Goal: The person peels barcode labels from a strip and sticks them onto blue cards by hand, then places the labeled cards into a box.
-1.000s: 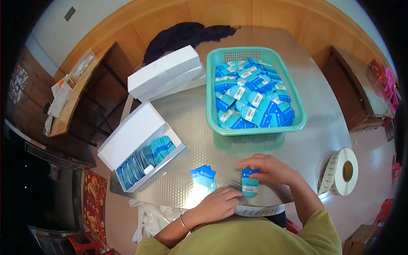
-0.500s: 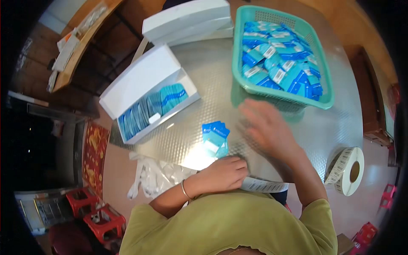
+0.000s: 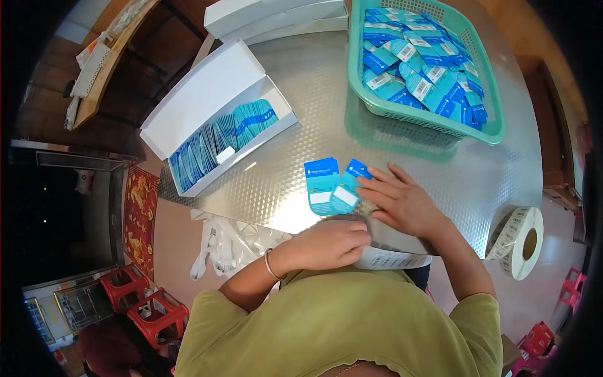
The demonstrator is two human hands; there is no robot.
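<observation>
Two blue packaging cards lie on the metal tabletop in front of me: a left card [image 3: 321, 182] and a tilted right card [image 3: 348, 185], each with a blank white box. My right hand [image 3: 402, 200] is flat with fingers spread, its fingertips at the edge of the tilted card. Close to my body, my left hand [image 3: 336, 245] has its fingers curled round the end of a strip of barcode labels [image 3: 396, 259]. The fingertips of that hand are partly hidden. From there the strip stretches right, passing under my right forearm toward the label roll [image 3: 526, 242].
A green plastic basket [image 3: 408, 116] heaped with barcoded blue cards stands at the back right. On the left, an open white box [image 3: 242, 147] holds a row of cards. White boxes [image 3: 276, 22] sit behind. White backing strip [image 3: 226, 245] hangs below the table edge.
My right hand has come down from near the basket to the cards, its fingers now spread. The bunched cards now show as two side by side. My left hand stays at the strip.
</observation>
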